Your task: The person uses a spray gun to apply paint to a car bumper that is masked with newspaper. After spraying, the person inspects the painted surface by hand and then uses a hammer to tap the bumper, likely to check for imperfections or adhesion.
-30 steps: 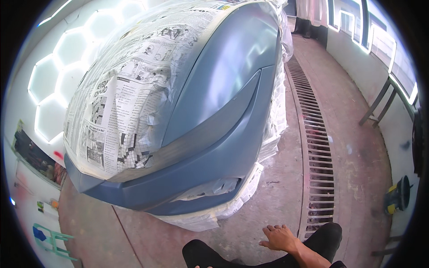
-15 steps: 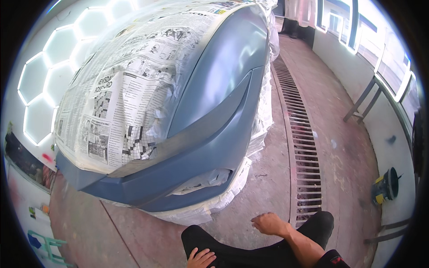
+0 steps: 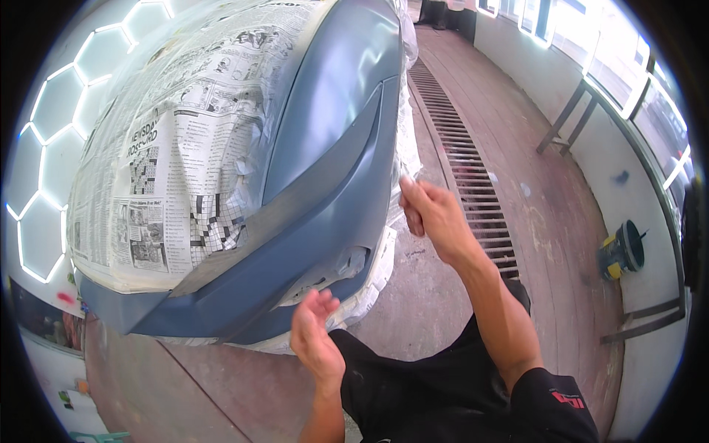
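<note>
In front of me is a car's front end, with a matte blue-grey bumper (image 3: 210, 314) and fender (image 3: 336, 88). Newspaper (image 3: 148, 177) and clear film cover the bonnet area, with tape along their edges. A covered opening (image 3: 332, 279) lies low in the bumper. My left hand (image 3: 317, 336) is raised before that opening, fingers loosely curled and apart, nothing visible in it. My right hand (image 3: 436, 218) is up beside the bumper's right side, its fingers curled and the thumb pressed against them. Whatever it might hold is hidden. I cannot tell whether either hand touches the car.
A metal floor grate (image 3: 473, 177) runs along the car's right side. By the right wall are a dark bucket (image 3: 620, 255) with yellow patches and a grey metal stand (image 3: 565, 122). Hexagonal lights (image 3: 63, 107) glow at left. Part of a green stool (image 3: 100, 437) shows lower left.
Both hands have risen from near my legs toward the bumper, the right one further forward. The view has shifted, so the car now sits further left and the bucket higher.
</note>
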{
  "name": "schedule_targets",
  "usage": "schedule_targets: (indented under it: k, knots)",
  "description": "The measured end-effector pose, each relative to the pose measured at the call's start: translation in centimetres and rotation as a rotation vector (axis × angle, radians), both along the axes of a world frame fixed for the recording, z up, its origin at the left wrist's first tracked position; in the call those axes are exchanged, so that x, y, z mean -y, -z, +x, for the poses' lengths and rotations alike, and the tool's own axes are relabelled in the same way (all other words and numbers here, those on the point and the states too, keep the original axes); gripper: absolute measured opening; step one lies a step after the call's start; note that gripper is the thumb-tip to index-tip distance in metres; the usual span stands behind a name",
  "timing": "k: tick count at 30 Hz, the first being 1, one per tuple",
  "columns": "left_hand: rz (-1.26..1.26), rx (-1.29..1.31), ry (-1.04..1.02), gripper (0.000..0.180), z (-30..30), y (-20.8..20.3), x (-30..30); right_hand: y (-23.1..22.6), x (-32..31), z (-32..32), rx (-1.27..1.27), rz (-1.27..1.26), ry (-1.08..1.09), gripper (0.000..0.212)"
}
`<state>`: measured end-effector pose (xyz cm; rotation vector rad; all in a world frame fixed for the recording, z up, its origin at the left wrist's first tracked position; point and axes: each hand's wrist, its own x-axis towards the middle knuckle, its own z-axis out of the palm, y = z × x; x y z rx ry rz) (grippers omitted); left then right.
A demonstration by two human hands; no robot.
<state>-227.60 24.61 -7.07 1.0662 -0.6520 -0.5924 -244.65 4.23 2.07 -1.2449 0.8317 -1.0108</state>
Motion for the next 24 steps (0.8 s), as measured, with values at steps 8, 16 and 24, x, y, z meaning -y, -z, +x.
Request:
schedule_targets:
  k: [8, 16, 24]
  knots:
    - [-0.23, -0.195, 0.103, 0.058, 2.4, -9.2, 6.6, -3.6, 2.7, 4.7, 0.121, 0.063, -0.041, 0.048]
    - [-0.221, -0.189, -0.022, 0.06, 2.0, -11.1, 8.2, -3.2, 5.5, 6.6, 0.137, 0.141, -0.145, 0.052]
    - [-0.212, -0.202, -0.104, 0.053, 0.6, -12.0, 9.4, -3.3, 6.8, 6.1, 0.129, 0.163, -0.2, 0.056]
